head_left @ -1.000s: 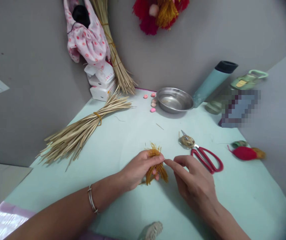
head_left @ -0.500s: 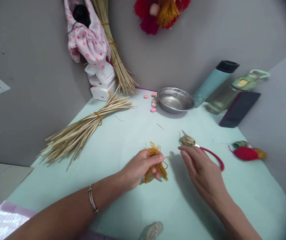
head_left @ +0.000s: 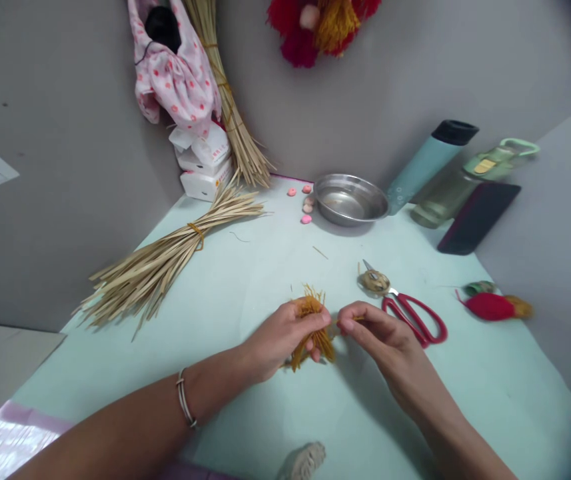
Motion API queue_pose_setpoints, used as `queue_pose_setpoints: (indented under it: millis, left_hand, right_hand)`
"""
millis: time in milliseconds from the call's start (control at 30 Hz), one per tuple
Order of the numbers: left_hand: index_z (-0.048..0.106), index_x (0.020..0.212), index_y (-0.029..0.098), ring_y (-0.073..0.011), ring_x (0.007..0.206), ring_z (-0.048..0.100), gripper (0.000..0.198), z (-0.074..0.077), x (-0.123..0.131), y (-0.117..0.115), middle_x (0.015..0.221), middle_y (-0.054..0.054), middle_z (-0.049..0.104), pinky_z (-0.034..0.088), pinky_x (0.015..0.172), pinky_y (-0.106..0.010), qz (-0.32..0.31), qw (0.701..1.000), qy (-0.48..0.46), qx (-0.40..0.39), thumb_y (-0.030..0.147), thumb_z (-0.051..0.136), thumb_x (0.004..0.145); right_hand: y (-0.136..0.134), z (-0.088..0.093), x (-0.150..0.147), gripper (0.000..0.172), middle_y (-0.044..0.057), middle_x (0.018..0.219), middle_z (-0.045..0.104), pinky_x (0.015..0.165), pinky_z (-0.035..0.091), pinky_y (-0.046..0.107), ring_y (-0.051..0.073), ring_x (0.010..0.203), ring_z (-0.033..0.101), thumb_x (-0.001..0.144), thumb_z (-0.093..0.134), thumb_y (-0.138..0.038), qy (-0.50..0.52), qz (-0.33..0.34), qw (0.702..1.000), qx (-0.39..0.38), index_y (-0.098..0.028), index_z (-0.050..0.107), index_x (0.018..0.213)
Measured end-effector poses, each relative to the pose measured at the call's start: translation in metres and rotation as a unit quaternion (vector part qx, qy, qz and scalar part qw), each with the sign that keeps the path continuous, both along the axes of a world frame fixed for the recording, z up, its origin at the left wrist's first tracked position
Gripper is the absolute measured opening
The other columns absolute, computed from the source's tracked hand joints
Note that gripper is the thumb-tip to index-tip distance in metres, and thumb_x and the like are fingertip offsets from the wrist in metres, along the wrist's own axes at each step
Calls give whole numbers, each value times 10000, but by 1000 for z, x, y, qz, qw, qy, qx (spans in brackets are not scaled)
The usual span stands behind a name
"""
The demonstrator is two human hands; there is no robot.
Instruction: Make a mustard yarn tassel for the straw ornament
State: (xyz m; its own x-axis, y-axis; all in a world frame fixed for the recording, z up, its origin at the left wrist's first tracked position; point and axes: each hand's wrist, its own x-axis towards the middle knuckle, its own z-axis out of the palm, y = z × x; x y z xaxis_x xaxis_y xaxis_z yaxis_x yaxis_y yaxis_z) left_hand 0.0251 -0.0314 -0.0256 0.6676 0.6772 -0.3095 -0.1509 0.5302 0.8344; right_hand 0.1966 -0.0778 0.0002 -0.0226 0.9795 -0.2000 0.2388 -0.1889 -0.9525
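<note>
My left hand [head_left: 278,337] is closed around the middle of a small mustard-yellow yarn bundle [head_left: 310,307], whose frayed ends stick out above and below the fingers. My right hand [head_left: 380,337] sits just to its right, thumb and forefinger pinched on a thin yellow strand that runs from the bundle. Both hands hover low over the pale green table [head_left: 265,267]. Red-handled scissors [head_left: 410,313] lie just behind my right hand, beside a small coil of tan thread [head_left: 374,283].
A tied straw bundle [head_left: 165,263] lies at the left, another leans in the corner [head_left: 225,100]. A steel bowl [head_left: 350,199], pink beads [head_left: 306,207], two bottles [head_left: 428,163], a dark phone [head_left: 478,217] and a red tassel [head_left: 492,307] stand behind and to the right.
My right hand moved out toward the scissors half a second ago and has come back to the bundle, pinching a strand. The left hand has kept its hold.
</note>
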Motion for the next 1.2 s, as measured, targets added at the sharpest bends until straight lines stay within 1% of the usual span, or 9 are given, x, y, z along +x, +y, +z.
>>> queue_pose_setpoints:
  millis: [133, 233, 433, 567, 733, 867, 967, 1033, 1200]
  left_hand:
    - [556, 811, 161, -58, 461, 463, 284, 0, 0, 0, 577, 42, 494, 364, 482, -194, -6, 1000, 6, 6, 443, 575, 831]
    - [561, 819, 161, -58, 477, 464, 293, -1, 0, 0, 609, 36, 501, 385, 497, -199, -8, 1000, 0, 14, 454, 575, 832]
    - [564, 845, 172, -52, 487, 442, 264, 4, -1, -1, 615, 59, 478, 427, 516, -199, -12, 999, 12, 28, 404, 660, 765]
    - [564, 844, 179, -52, 469, 453, 230, 4, -1, -1, 612, 60, 483, 410, 502, -199, -5, 999, 33, 33, 388, 635, 780]
    - [550, 804, 171, -55, 472, 459, 224, 2, -1, 0, 619, 45, 491, 378, 482, -195, 4, 1000, 25, 15, 390, 598, 802]
    - [556, 812, 169, -50, 484, 440, 249, 4, -1, -1, 645, 43, 492, 402, 492, -192, -7, 1000, 11, 11, 407, 624, 785]
    - [559, 832, 173, -42, 491, 434, 260, 6, -1, -2, 675, 50, 489, 433, 514, -196, -9, 1000, 8, 24, 385, 680, 741]
    - [555, 825, 176, -43, 492, 444, 253, 7, -1, -2, 673, 50, 494, 432, 515, -194, -6, 999, 16, 32, 381, 678, 742]
    - [545, 807, 176, -50, 473, 442, 219, 3, -2, -1, 607, 53, 480, 381, 483, -180, -6, 999, 37, 23, 381, 620, 786]
  right_hand:
    - [-1, 2, -2, 233, 0, 766, 591, 649, 403, 283, 163, 726, 538, 852, 612, -434, 12, -6, 1000, -11, -207, 586, 808]
    - [-1, 1, -2, 222, 7, 766, 600, 664, 417, 299, 176, 737, 557, 852, 611, -424, 15, -1, 1000, -12, -207, 581, 818]
    - [-2, -1, -1, 177, 0, 760, 584, 672, 387, 291, 160, 733, 521, 871, 594, -363, 6, 22, 1000, -16, -198, 579, 808]
    - [-3, -1, -3, 160, -11, 738, 567, 668, 373, 283, 148, 711, 504, 877, 575, -334, 6, 34, 999, -20, -197, 571, 796]
    - [-3, -1, -5, 163, -14, 698, 554, 645, 375, 283, 155, 686, 514, 858, 576, -334, -2, 25, 999, -27, -197, 549, 775]
    - [-2, 0, -4, 174, -9, 702, 563, 622, 378, 275, 151, 667, 505, 842, 591, -348, -6, 14, 1000, -16, -194, 562, 767]
    - [-3, 0, -5, 174, -3, 706, 577, 628, 389, 277, 152, 671, 512, 853, 580, -342, 0, 24, 1000, -18, -193, 566, 763]
    - [-3, 0, -6, 182, 7, 713, 589, 649, 407, 292, 162, 686, 530, 869, 560, -345, 12, 37, 999, -26, -193, 570, 770]
    - [-4, -1, -8, 173, 1, 686, 569, 673, 411, 300, 170, 704, 540, 881, 550, -333, 42, 58, 997, -37, -193, 573, 782]
